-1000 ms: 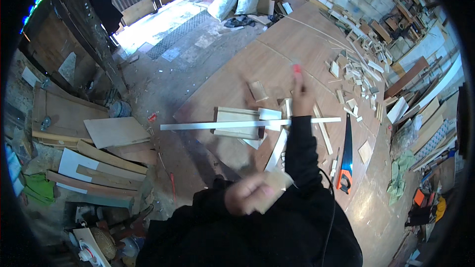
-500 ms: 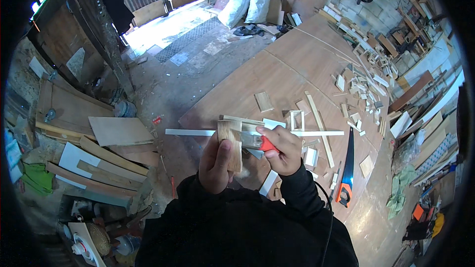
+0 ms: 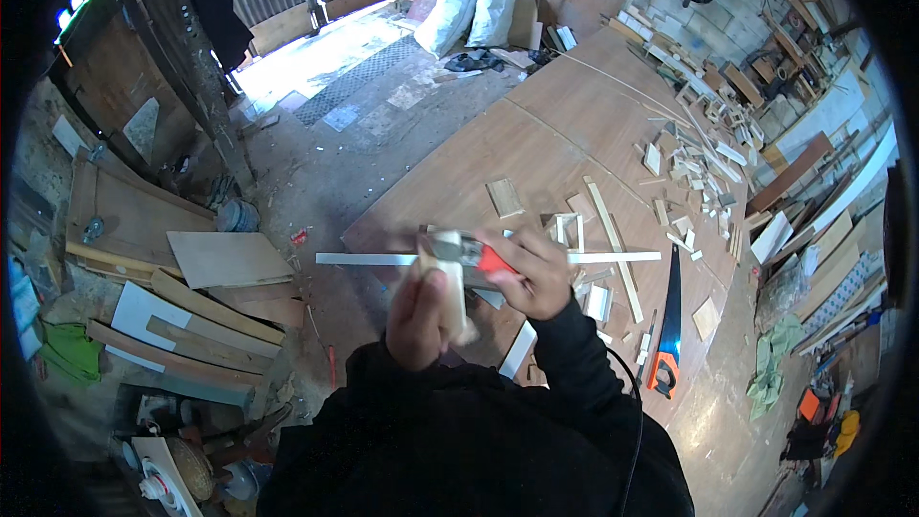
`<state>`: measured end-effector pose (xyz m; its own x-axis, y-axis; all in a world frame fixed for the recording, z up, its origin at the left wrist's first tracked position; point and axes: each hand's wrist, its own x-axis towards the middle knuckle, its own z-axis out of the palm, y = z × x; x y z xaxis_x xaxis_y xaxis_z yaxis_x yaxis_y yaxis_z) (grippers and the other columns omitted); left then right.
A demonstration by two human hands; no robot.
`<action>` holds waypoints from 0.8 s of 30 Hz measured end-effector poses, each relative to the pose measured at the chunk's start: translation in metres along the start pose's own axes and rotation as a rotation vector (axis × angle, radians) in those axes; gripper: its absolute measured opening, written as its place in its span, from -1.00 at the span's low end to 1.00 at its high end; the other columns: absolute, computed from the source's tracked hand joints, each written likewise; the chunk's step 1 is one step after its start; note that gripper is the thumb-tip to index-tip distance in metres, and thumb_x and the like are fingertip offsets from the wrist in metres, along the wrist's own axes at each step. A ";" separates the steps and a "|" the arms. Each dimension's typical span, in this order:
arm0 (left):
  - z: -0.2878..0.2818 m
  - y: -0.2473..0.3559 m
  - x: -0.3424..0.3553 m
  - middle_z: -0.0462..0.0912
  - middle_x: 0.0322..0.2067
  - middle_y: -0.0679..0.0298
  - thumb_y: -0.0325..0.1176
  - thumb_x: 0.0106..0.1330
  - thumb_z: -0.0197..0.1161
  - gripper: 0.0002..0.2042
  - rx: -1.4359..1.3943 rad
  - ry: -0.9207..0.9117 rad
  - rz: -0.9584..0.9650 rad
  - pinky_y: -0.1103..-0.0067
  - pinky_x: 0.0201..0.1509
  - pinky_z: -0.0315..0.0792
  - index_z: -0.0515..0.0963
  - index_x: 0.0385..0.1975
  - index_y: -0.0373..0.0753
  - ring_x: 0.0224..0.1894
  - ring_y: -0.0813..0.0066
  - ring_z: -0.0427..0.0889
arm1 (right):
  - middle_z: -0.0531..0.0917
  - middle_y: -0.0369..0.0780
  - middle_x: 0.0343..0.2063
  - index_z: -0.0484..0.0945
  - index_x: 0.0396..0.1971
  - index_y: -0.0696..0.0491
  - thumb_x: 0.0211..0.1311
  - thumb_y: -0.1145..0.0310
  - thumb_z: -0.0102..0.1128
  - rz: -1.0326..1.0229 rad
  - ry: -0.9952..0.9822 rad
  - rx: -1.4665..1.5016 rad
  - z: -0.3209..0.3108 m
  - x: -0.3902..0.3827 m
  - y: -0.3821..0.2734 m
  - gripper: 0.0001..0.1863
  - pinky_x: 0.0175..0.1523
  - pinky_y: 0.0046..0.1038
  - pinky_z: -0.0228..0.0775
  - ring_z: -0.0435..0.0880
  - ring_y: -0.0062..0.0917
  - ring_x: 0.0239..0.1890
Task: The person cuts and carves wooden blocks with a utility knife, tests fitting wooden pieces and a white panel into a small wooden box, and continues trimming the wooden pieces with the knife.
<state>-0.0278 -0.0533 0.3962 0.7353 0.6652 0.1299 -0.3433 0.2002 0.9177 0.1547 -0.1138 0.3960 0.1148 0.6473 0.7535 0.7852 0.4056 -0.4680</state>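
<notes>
My left hand (image 3: 418, 316) is closed round a small pale wooden piece (image 3: 448, 299), held upright in front of my chest. My right hand (image 3: 532, 275) grips the red handle of a paintbrush (image 3: 491, 258). Its metal ferrule and greyish bristles reach over the top end of the wooden piece, and both are smeared by motion. Behind my hands a long white strip (image 3: 613, 257) runs crosswise. Close to my right hand a small wooden frame (image 3: 566, 227) and a white-faced box piece (image 3: 598, 303) rest on the brown board surface (image 3: 565, 96).
A handsaw (image 3: 667, 345) with an orange handle lies at the right, near a long wooden strip (image 3: 614, 247). Wood offcuts (image 3: 697, 172) are heaped farther back. Boards (image 3: 225, 258) are stacked at the left, and white sacks (image 3: 450, 11) stand at the back.
The brush has moved left and up, from beside the wooden piece to across its upper end. The wooden piece has tilted slightly in my left hand.
</notes>
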 end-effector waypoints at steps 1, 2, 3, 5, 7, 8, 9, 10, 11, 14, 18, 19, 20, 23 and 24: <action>-0.005 -0.002 0.004 0.38 -0.61 0.38 -0.11 0.53 -0.18 -0.67 -0.107 0.064 -0.039 0.65 -0.75 0.10 0.31 0.05 -0.20 -0.82 0.68 0.14 | 0.42 -0.27 -0.63 0.65 -0.03 0.01 0.04 0.21 0.35 0.007 0.003 -0.037 0.008 0.004 0.002 -0.55 -0.53 -0.45 0.29 0.44 -0.48 -0.66; -0.008 -0.002 0.009 0.32 -0.67 0.44 -0.13 0.53 -0.18 -0.69 -0.213 0.129 -0.079 0.67 -0.75 0.10 0.33 0.01 -0.21 -0.80 0.68 0.16 | 0.42 -0.28 -0.63 0.65 -0.04 0.00 0.02 0.24 0.36 0.015 0.005 -0.075 0.015 0.007 0.003 -0.56 -0.54 -0.44 0.30 0.44 -0.49 -0.66; -0.008 -0.005 0.014 0.29 -0.69 0.41 -0.12 0.53 -0.16 -0.72 -0.209 0.160 -0.059 0.65 -0.76 0.09 0.33 -0.01 -0.17 -0.82 0.66 0.13 | 0.43 -0.27 -0.63 0.66 -0.06 0.01 0.02 0.25 0.37 0.033 0.025 -0.067 0.023 0.006 0.007 -0.59 -0.53 -0.43 0.31 0.46 -0.47 -0.65; -0.017 -0.004 0.019 0.28 -0.70 0.40 -0.12 0.53 -0.16 -0.72 -0.281 0.118 -0.048 0.64 -0.76 0.10 0.32 0.01 -0.15 -0.82 0.65 0.13 | 0.43 -0.27 -0.63 0.65 -0.06 0.00 0.03 0.25 0.37 0.047 0.051 -0.066 0.035 0.012 0.010 -0.59 -0.53 -0.44 0.30 0.46 -0.45 -0.65; -0.024 -0.009 0.023 0.32 -0.69 0.39 -0.10 0.50 -0.07 -0.66 -0.309 0.150 0.013 0.64 -0.73 0.16 0.33 0.10 -0.17 -0.81 0.61 0.21 | 0.46 -0.17 -0.58 0.65 -0.09 0.06 0.08 0.32 0.30 0.100 0.026 -0.035 0.040 0.018 0.008 -0.65 -0.45 -0.39 0.31 0.50 -0.34 -0.57; -0.025 -0.011 0.022 0.33 -0.69 0.39 -0.09 0.50 -0.08 -0.66 -0.283 0.187 0.034 0.64 -0.73 0.16 0.33 0.08 -0.18 -0.81 0.62 0.22 | 0.46 -0.17 -0.58 0.65 -0.09 0.06 0.08 0.32 0.30 0.100 0.025 -0.037 0.047 0.019 0.012 -0.65 -0.45 -0.39 0.31 0.50 -0.34 -0.57; -0.024 -0.013 0.019 0.33 -0.70 0.39 -0.09 0.49 -0.08 -0.66 -0.246 0.204 0.034 0.65 -0.73 0.16 0.34 0.05 -0.20 -0.80 0.63 0.23 | 0.49 -0.11 -0.58 0.65 -0.16 0.09 0.08 0.34 0.29 0.129 0.127 -0.193 0.056 0.016 0.025 -0.70 -0.44 -0.34 0.32 0.52 -0.26 -0.55; -0.018 -0.014 0.011 0.34 -0.70 0.39 -0.09 0.49 -0.08 -0.66 -0.164 0.206 0.022 0.66 -0.72 0.17 0.35 0.03 -0.22 -0.80 0.63 0.24 | 0.52 -0.04 -0.54 0.63 -0.20 0.14 0.13 0.31 0.22 0.378 0.218 -0.292 0.050 0.016 0.066 -0.72 -0.42 -0.30 0.34 0.56 -0.20 -0.50; -0.001 -0.015 -0.006 0.35 -0.70 0.39 -0.09 0.49 -0.08 -0.66 -0.004 0.222 -0.058 0.67 -0.72 0.17 0.36 0.01 -0.23 -0.80 0.64 0.25 | 0.56 0.03 -0.51 0.60 -0.23 0.18 0.18 0.28 0.16 0.669 0.273 -0.383 0.044 0.013 0.104 -0.72 -0.39 -0.26 0.36 0.59 -0.14 -0.44; 0.002 -0.010 -0.011 0.37 -0.71 0.39 -0.08 0.49 -0.08 -0.65 0.137 0.302 -0.160 0.69 -0.72 0.18 0.38 -0.05 -0.28 -0.79 0.66 0.29 | 0.52 -0.19 -0.62 0.59 -0.24 0.11 0.36 0.11 -0.07 0.708 0.761 -0.263 -0.020 -0.003 0.190 -0.62 -0.57 -0.34 0.24 0.46 -0.43 -0.66; -0.042 0.017 0.000 0.33 -0.74 0.41 -0.12 0.54 -0.24 -0.68 0.093 0.280 0.220 0.72 -0.77 0.10 0.32 -0.18 -0.27 -0.82 0.69 0.23 | 0.23 -0.50 -0.64 0.48 0.08 -0.03 0.42 -0.13 -0.12 0.571 0.730 0.444 -0.070 0.024 0.049 -0.48 -0.66 -0.70 -0.15 0.06 -0.83 -0.73; -0.041 0.021 0.003 0.36 -0.72 0.31 -0.13 0.53 -0.22 -0.68 0.161 0.273 0.237 0.67 -0.79 0.16 0.30 -0.14 -0.30 -0.84 0.60 0.26 | 0.21 -0.49 -0.64 0.43 0.11 0.03 0.41 -0.15 -0.10 0.656 0.683 0.575 -0.062 0.018 0.027 -0.43 -0.64 -0.69 -0.13 0.06 -0.82 -0.72; -0.042 0.023 0.006 0.39 -0.70 0.22 -0.14 0.52 -0.21 -0.67 0.229 0.254 0.247 0.61 -0.82 0.21 0.29 -0.11 -0.33 -0.86 0.51 0.30 | 0.22 -0.49 -0.63 0.40 0.12 0.08 0.40 -0.16 -0.11 0.697 0.667 0.701 -0.050 0.014 0.012 -0.39 -0.63 -0.68 -0.11 0.09 -0.82 -0.70; -0.032 0.026 0.006 0.48 -0.60 0.14 -0.23 0.52 -0.27 -0.70 0.116 0.168 0.234 0.63 -0.75 0.33 0.20 -0.03 -0.37 -0.76 0.47 0.44 | 0.37 -0.46 -0.57 0.40 0.12 0.11 0.32 0.18 0.18 0.842 0.362 0.730 -0.018 -0.010 -0.013 -0.53 -0.61 -0.71 0.05 0.31 -0.81 -0.64; -0.026 0.023 0.005 0.50 -0.53 0.14 -0.27 0.53 -0.31 -0.73 0.045 0.123 0.237 0.67 -0.70 0.37 0.16 0.00 -0.35 -0.68 0.50 0.50 | 0.45 -0.43 -0.50 0.43 0.10 0.11 0.25 0.37 0.24 0.836 0.294 0.730 -0.008 -0.003 -0.034 -0.57 -0.56 -0.72 0.17 0.36 -0.81 -0.59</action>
<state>-0.0474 -0.0262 0.4082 0.5603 0.7725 0.2988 -0.4687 -0.0017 0.8833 0.1325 -0.1341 0.4134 0.6473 0.7535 0.1148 -0.1322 0.2594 -0.9567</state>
